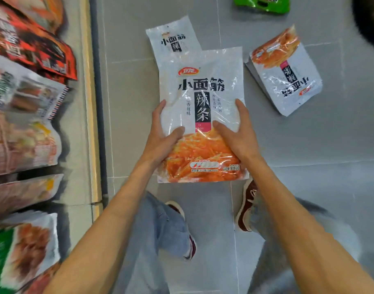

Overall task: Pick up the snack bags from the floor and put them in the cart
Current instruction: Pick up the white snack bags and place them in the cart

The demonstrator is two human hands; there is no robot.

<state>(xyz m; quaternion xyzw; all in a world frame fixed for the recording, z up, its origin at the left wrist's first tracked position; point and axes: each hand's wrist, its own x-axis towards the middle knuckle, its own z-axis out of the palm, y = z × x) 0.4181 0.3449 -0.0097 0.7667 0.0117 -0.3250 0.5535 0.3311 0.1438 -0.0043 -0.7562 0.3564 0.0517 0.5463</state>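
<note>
Item: one bag [203,98], gripped at both sides by my left hand [160,134] and right hand [237,134], over the floor [309,145]; left to collect there: second bag [173,37], third bag [288,81], green bag [264,5]; cart unseen.

Shop aisle: stocked snack shelf [29,128]

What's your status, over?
Left hand and right hand gripping white snack bag. Upper white bag, right white bag, green bag on floor. Nothing blocking.
</note>
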